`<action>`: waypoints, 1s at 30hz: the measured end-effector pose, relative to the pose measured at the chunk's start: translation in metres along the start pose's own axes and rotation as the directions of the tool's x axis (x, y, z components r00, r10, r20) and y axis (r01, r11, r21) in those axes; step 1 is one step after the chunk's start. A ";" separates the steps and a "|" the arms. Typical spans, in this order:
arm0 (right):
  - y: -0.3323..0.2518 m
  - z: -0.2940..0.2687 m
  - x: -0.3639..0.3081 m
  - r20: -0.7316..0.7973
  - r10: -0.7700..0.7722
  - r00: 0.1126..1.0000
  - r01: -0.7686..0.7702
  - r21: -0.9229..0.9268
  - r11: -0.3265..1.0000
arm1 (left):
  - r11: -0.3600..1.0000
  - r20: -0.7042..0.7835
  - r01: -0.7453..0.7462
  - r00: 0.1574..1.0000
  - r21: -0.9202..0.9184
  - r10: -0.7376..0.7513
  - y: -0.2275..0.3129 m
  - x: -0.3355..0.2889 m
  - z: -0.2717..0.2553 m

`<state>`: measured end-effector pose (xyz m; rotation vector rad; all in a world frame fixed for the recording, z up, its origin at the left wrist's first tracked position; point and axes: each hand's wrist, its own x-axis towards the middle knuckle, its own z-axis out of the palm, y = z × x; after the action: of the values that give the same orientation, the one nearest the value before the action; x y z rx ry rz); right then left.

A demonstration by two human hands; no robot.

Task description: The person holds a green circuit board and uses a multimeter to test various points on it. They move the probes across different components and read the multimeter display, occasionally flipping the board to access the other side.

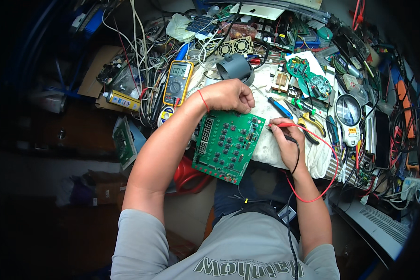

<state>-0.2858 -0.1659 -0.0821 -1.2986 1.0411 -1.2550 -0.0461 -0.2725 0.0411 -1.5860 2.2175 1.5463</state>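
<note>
A green circuit board [228, 146] with a digit display along its left side and several small black buttons hangs tilted over the bench's front edge. My left hand [233, 96] is closed at the board's far edge, its fingers pinched there. Beside the board's right edge, my right hand [287, 139] is closed around two test probes, one with a red lead [336, 161] and one with a black lead. The red probe's tip points toward the board; whether it touches cannot be made out. A yellow-edged multimeter [178, 83] with a lit screen stands behind my left forearm.
Yellow-handled pliers [314, 124], a blue-handled screwdriver [279, 108] and a magnifier [348, 110] lie to the right. A grey cylindrical part [234, 68] sits beyond my left hand. Round green boards [320, 86] and tangled cables crowd the back. A spray can [122, 100] lies at left.
</note>
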 end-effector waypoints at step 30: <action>-0.038 -0.002 -0.027 0.124 0.084 0.989 -0.067 -0.130 0.989 | 0.953 -0.037 -0.092 0.994 0.289 0.107 -0.017 0.066 0.020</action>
<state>-0.2926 -0.1345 -0.0475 -1.4039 1.0804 -1.0479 -0.0764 -0.3056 -0.0141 -1.4660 2.4476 1.1442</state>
